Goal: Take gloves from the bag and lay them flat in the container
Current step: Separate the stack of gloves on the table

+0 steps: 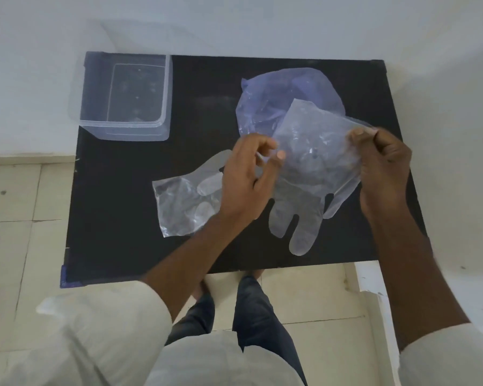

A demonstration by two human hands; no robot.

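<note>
Both hands pinch one clear glove (315, 160) by its cuff, left hand (246, 179) and right hand (379, 165) at opposite edges, above the black mat (201, 112). Second glove (184, 201) lies flat; bag (287, 98) behind; container (124, 97) far left, apparently empty. Keep cuff taut, carry level. Layers in held film indistinct.

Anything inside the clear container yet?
The container looks empty: only its bare floor shows through, no glove. Both hands hold a glove over the table.
</note>
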